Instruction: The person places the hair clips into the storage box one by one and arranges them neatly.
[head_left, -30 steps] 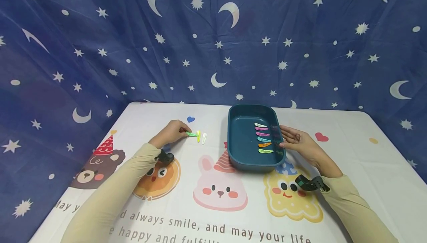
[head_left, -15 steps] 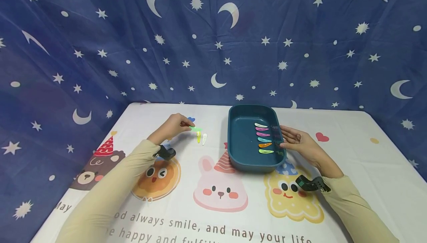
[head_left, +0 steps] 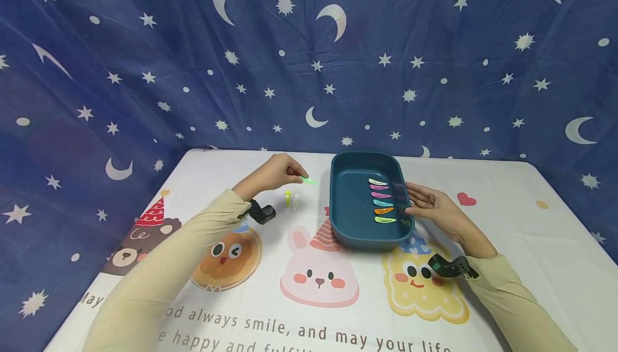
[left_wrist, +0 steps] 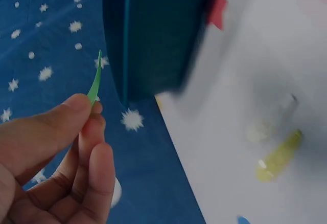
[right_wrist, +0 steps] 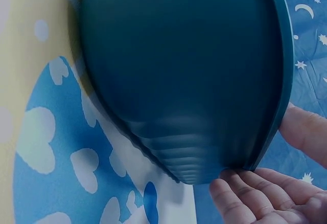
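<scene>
My left hand (head_left: 275, 172) pinches a green snap hair clip (head_left: 308, 180) between thumb and fingers, held above the cloth left of a dark teal box (head_left: 340, 228). In the left wrist view the green clip (left_wrist: 95, 85) points up from the fingertips, seen edge-on. My right hand (head_left: 436, 210) holds the box's right side, thumb over the rim and fingers against the outer wall (right_wrist: 194, 70). Inside the box several clips lie in a column, among them an orange clip (head_left: 384, 211) and a blue clip (head_left: 382, 203). On the cloth lie a yellow clip (head_left: 287, 198) and a white clip (head_left: 296, 202).
A white tablecloth (head_left: 502, 218) with printed cartoon figures and lettering covers the table. Behind it and to the left hangs a dark blue curtain (head_left: 270, 121) patterned with moons and stars. A dark camera mount (head_left: 262, 212) sits on the left wrist, another mount (head_left: 451, 266) on the right.
My left hand has lifted the green clip from beside the yellow one and carried it right, towards the box. The right hand and the box have stayed in place.
</scene>
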### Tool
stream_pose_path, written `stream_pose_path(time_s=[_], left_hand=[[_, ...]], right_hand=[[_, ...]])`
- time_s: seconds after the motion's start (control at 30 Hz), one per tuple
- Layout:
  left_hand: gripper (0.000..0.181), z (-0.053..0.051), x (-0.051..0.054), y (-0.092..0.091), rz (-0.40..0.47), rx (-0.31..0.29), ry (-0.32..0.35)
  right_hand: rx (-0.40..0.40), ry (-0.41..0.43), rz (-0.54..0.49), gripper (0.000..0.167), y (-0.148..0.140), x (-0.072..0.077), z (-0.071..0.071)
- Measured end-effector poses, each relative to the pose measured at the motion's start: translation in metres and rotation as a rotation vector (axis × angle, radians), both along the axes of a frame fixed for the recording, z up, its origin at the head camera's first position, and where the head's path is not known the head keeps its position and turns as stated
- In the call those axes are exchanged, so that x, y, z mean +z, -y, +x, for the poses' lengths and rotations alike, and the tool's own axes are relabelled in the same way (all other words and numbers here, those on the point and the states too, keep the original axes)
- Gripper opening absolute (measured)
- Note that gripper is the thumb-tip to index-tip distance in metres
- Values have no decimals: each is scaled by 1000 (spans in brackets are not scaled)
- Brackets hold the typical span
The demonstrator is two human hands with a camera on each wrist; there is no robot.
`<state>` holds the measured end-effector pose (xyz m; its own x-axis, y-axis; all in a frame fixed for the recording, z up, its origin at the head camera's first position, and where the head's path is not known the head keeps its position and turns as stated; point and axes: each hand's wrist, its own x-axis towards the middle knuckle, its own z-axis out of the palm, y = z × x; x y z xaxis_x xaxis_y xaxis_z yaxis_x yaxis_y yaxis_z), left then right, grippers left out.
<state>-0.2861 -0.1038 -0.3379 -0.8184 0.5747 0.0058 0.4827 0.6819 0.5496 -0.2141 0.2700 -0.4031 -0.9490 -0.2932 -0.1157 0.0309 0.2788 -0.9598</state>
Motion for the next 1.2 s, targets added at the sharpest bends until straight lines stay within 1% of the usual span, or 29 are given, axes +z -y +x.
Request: stream_pose_path(time_s=[0.17,0.37,0.7,0.8,0.93,1.2], left_hand=[[14,0,4,-21,7,-60,7],[14,-1,7,-44,-4,-102,26],[14,1,7,-87,-66,-228,34],[14,3,7,-99,-79,-255,49],[14,3,6,-112,-105,-281,56],[14,2,-2,-134,-181,-321,56]], right_hand=[[-6,3,15,75,-1,0,0],[0,-3,20,75,-1,1,1],[0,4,5,75,-2,0,2],[0,7,4,74,-2,-1,2],[-6,6,13,74,-2,0,1],[-10,8,19,75,-1,-2,-1]])
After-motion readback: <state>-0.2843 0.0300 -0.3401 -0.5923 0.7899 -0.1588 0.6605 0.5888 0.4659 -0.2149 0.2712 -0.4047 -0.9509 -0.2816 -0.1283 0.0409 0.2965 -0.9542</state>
